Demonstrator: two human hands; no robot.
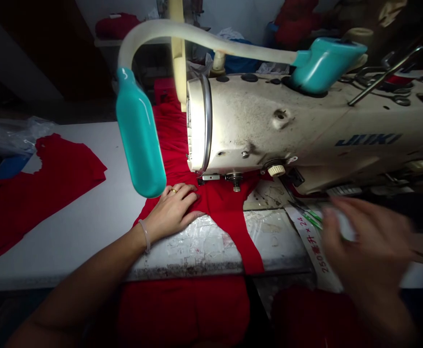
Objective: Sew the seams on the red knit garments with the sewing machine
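Observation:
My left hand (171, 210), with a ring and a pale bracelet, lies flat on the red knit fabric (218, 203) just in front of the presser foot (235, 181) of a JUKI industrial sewing machine (269, 121). The fabric runs under the machine head and hangs over the table's front edge. My right hand (363, 237) is blurred at the right, near a printed paper carton strip (311, 241). It appears to hold a small white item (345, 224).
A teal gooseneck lamp (138, 130) arches over the machine head, its shade hanging left of it. Cut red fabric pieces (51, 193) lie on the white table (88, 232) at left. Scissors or metal tools (388, 82) sit at the machine's far right.

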